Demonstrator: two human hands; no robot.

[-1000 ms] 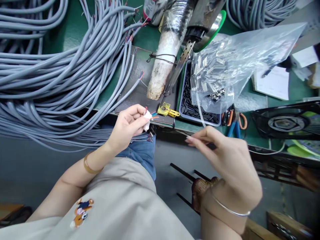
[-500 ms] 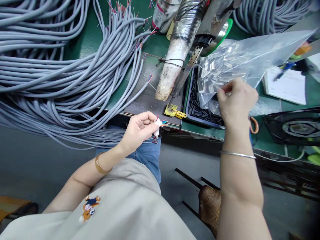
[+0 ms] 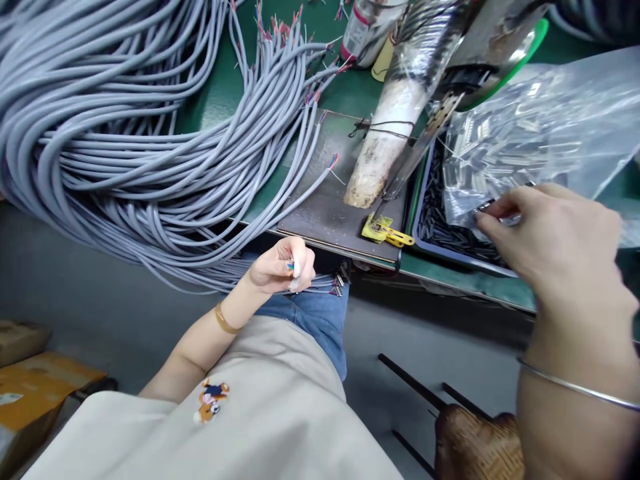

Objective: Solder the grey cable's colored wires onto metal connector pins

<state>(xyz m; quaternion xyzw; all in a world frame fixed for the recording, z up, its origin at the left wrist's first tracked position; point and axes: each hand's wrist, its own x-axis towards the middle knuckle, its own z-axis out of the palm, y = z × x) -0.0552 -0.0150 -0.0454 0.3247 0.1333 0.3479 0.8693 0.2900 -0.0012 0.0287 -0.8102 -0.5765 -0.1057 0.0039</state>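
My left hand [image 3: 284, 265] is closed around a cable end just off the bench's front edge, above my lap; coloured wire tips [image 3: 290, 265] and a bit of white show between its fingers. My right hand [image 3: 545, 233] pinches a small dark and metallic piece [image 3: 484, 205] between thumb and forefinger. It is over the front of a clear plastic bag [image 3: 520, 133] of metallic connectors. Under the bag, a blue-rimmed tray [image 3: 465, 260] holds small black pieces. Many grey cables [image 3: 200, 160] with stripped coloured ends lie on the left.
A wrapped white cylinder [image 3: 375, 153] leans over a dark board [image 3: 320, 207], its tip near a soldering iron's metal parts and a yellow tool [image 3: 397, 237]. Behind stands a jar [image 3: 360, 33]. Several connectors [image 3: 340, 283] lie by my lap. A brown stool [image 3: 475, 440] stands below.
The view has shifted, so the bench things appear further right. My left hand has turned and its fingers now wrap the wires. My right hand now shows a small piece in its pinch.
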